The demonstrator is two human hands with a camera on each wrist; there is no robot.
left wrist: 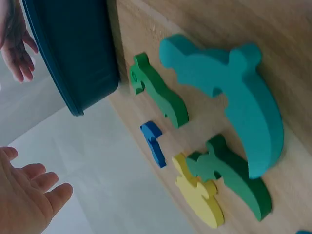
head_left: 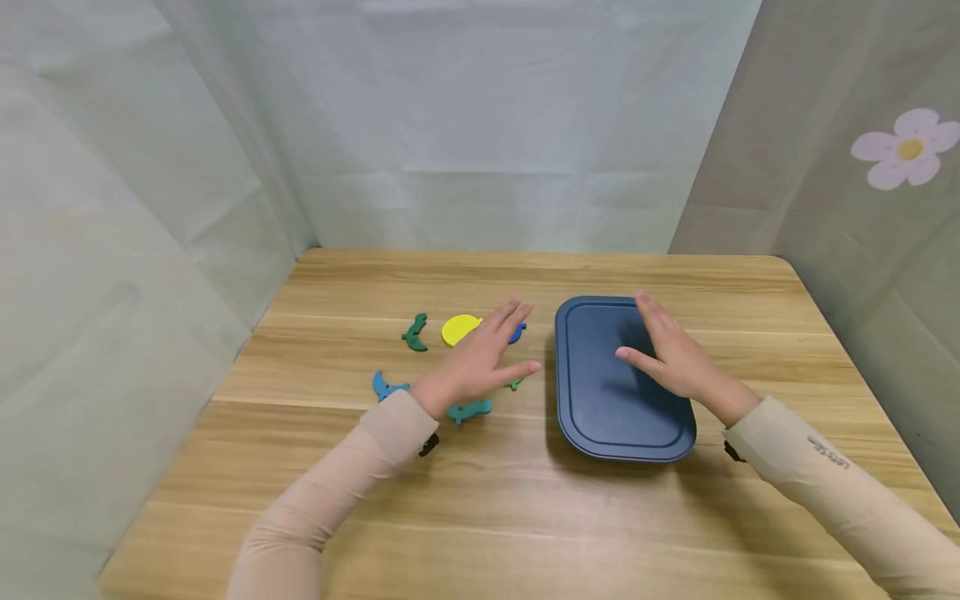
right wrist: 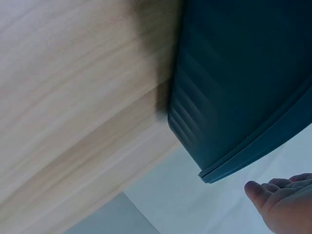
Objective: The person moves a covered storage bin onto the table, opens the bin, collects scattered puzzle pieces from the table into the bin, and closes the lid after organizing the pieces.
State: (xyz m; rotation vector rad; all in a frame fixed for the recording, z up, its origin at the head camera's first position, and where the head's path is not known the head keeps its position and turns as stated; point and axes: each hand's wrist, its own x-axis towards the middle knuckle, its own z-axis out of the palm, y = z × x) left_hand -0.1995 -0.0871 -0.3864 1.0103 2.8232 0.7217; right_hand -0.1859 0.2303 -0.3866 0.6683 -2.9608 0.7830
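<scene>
A dark blue lidded box [head_left: 615, 392] stands on the table with its lid on. Over the lid's right edge hovers my right hand [head_left: 671, 354], fingers straight and thumb apart, holding nothing. My left hand [head_left: 480, 358] is spread above several flat, chunky coloured pieces left of the box and holds nothing either. Among these are a dark green piece [head_left: 416, 333], a yellow round one [head_left: 459, 328], a light blue one [head_left: 385, 387] and a teal one [head_left: 471, 411]. A blue piece [head_left: 517, 333] and a lighter green piece [left wrist: 158, 90] are partly hidden by the left hand in the head view.
The wooden table [head_left: 480, 533] has rounded far corners. Pale cloth [head_left: 487, 125] hangs behind it and along both sides, with a flower print [head_left: 909, 150] on the right. A dark wrist device [head_left: 429, 444] shows under the left sleeve.
</scene>
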